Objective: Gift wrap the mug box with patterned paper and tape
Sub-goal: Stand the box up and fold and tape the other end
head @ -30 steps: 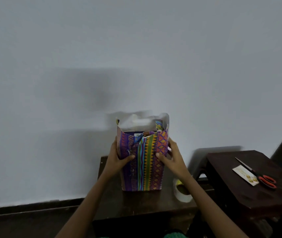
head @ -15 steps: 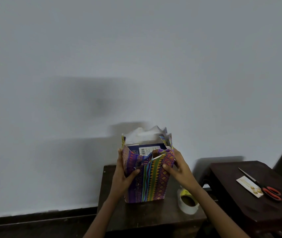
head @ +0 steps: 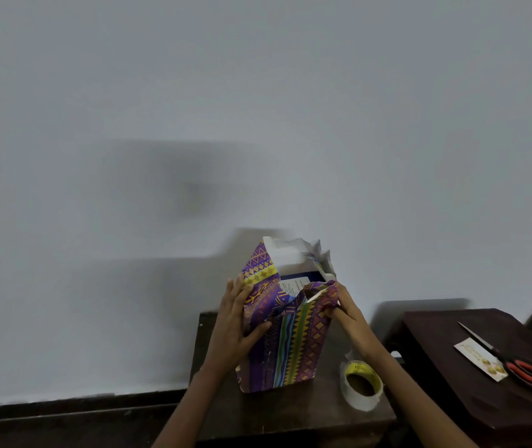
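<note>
The mug box stands upright on a small dark table, wrapped round its sides in purple patterned paper. Its dark blue top with a white label shows inside the open paper end. White paper flaps stick up at the back. My left hand presses flat on the left side, thumb on the front. My right hand pinches the paper's front right top corner. A roll of clear tape lies on the table to the right of the box.
A second dark table stands to the right, carrying red-handled scissors and a small white card. A plain white wall rises right behind both tables. Dark floor skirting runs along the lower left.
The left paper flap has risen and the box has tilted slightly. My right hand moved up to the top front corner of the paper. The view dropped lower.
</note>
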Demonstrator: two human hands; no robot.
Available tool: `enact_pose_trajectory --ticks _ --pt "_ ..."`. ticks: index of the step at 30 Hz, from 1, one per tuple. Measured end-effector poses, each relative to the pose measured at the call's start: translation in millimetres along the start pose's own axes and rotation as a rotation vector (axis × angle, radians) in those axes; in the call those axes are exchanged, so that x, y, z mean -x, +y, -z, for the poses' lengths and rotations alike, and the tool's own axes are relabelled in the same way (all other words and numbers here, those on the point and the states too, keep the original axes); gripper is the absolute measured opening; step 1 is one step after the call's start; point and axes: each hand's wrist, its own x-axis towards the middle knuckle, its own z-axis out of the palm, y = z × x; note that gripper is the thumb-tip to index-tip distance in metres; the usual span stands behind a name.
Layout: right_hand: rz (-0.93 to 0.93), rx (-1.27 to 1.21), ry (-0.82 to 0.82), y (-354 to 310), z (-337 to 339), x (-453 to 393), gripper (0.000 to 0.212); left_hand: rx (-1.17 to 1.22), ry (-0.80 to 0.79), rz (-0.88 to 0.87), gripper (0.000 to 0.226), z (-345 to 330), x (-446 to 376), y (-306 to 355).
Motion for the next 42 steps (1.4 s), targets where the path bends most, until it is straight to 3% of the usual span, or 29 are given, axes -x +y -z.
enact_pose_trajectory --ticks 8,16,24,31,36,42 --pt "-0.022 -0.057 -0.003 1 -2 -16 0.054 -0.319 -0.067 -0.217 0.065 21 -25 -8" --pt "-0.073 -0.042 0.022 -6 -5 -21 0.055 -0.429 -0.138 -0.189 0.068 27 -29 -1" --pt "-0.076 -0.07 0.055 -6 -6 -15 0.044 -0.384 -0.176 -0.232 0.061 29 -27 7" --pt "-0.072 -0.018 0.057 -9 -4 -13 0.061 -0.27 -0.27 -0.139 0.086 30 -31 6" --pt "-0.064 0.006 0.033 -12 -4 -15 0.047 -0.289 -0.111 -0.114 0.077 27 -31 16" --pt "-0.043 0.026 0.041 -8 -2 -13 0.038 -0.25 0.08 -0.054 0.048 18 -30 25"
